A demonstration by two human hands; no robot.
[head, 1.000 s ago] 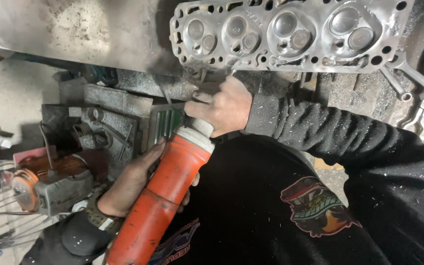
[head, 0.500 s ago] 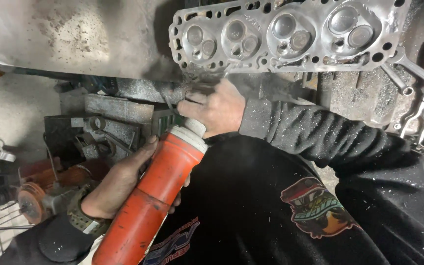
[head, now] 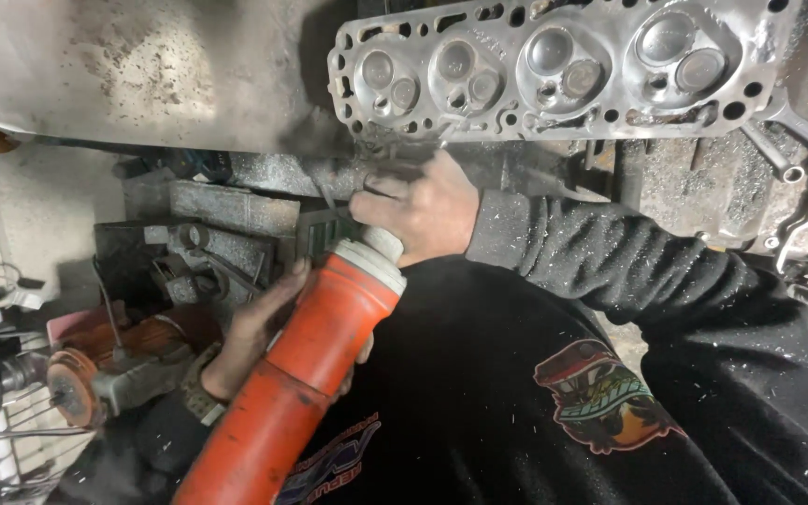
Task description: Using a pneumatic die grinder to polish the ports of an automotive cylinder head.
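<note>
**Grinder held at the edge of a cylinder head**

Below the cylinder head [head: 554,70], at the near edge of the steel surface [head: 142,75], both hands hold a long orange grinder [head: 296,374]. It runs up at a slant from the lower left, its pale front collar [head: 376,257] pointing toward the head's lower rim.

Right hand [head: 423,210]: its grip is closed over the tool's front end, just past the collar, knuckles up and fingers curled toward the head's edge. The working tip is hidden under this hand, so whether it touches the metal cannot be told. A dark sleeve [head: 600,257], flecked with pale grit, runs from the wrist off to the right.

Left hand [head: 259,332]: its grip is closed round the orange body from the left side, fingers wrapping underneath, near the middle of the tool.

The cylinder head lies face up across the top of the view, showing four round chambers with valves and a row of bolt holes. Wrenches [head: 797,150] lie at its right end, on the greasy surface.

Lower left, beneath the surface, dark metal parts [head: 208,243] sit in a heap, and a smaller orange power tool [head: 114,365] with a round disc rests beside them. A black shirt with a coloured print [head: 600,393] fills the bottom right.
</note>
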